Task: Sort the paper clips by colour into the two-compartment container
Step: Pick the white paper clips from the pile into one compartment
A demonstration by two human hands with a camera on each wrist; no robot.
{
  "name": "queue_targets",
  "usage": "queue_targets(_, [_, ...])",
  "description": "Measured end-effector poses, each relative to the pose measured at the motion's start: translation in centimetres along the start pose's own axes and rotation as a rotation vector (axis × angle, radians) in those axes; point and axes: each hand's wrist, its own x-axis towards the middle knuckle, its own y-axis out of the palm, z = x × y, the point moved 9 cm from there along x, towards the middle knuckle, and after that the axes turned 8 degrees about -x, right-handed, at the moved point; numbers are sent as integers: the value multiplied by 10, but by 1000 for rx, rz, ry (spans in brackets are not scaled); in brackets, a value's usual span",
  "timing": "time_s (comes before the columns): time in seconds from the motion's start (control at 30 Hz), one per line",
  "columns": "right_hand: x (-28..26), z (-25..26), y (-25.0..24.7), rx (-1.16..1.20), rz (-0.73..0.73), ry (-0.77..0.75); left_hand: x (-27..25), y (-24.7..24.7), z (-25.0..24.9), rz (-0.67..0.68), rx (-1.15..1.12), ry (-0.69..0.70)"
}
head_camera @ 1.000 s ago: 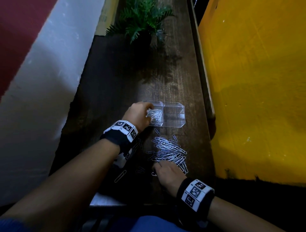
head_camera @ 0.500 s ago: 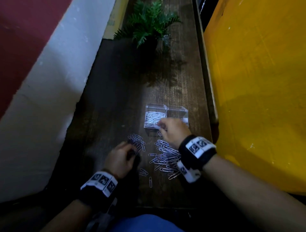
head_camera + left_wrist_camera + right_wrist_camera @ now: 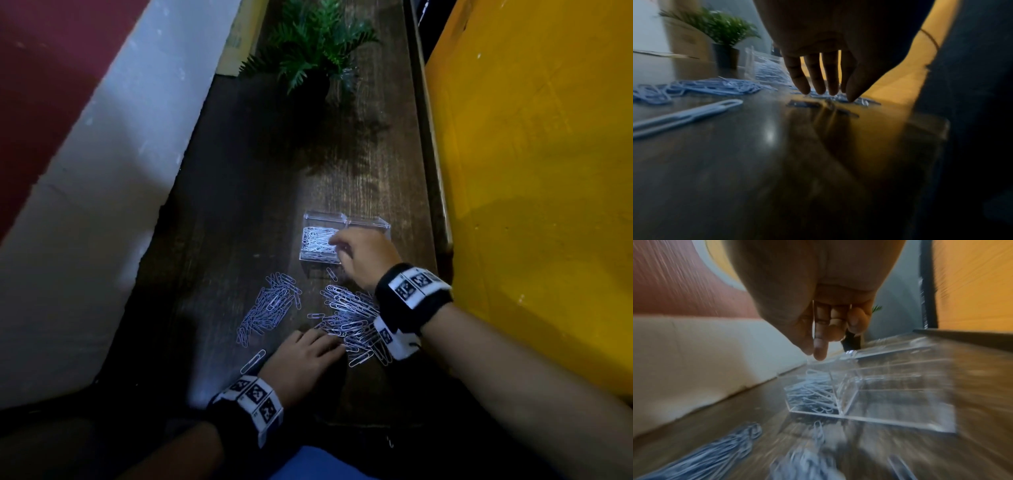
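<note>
The clear two-compartment container stands on the dark wooden table. Its left compartment holds white paper clips; the right compartment looks empty in the right wrist view. My right hand hovers over the divider, its thumb and forefinger pinched together above the white clips, seemingly on a thin white clip. A pile of blue clips lies to the left and a mixed pile sits below the container. My left hand touches the mixed pile's near edge with straight fingers.
A potted fern stands at the table's far end. A yellow panel runs along the right edge and a white wall along the left. Single clips lie loose.
My right hand has moved from the container's front edge to above the left compartment. My left hand has shifted right, from the blue pile to the mixed pile.
</note>
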Motion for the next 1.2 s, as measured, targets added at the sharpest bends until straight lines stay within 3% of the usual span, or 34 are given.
queue_targets(0.1, [-44,-4,2,-6,-30,-45,-6,4,1,-8,59,26])
queue_targets(0.3, [-132,-19,53,-72,63,-93,-13,-2,6,-25,66,25])
queue_targets(0.43, [-162,-30,82,-145,139,-93,-21,-3,11,1,66,23])
queue_targets(0.57, [-171,-26,90,-160,101,-134,-17,-7,14,-12,37,-8])
queue_targets(0.83, [-170,-14,88,-168,-15,-147,7,-8,19,29,76,-205])
queue_targets(1.07, [-159,-29,68,30,-56,25,11,-9,22,112,27,-271])
queue_targets(1.2, [-146,-55,54,114,-51,161,13,-20,24,135,-152,-361])
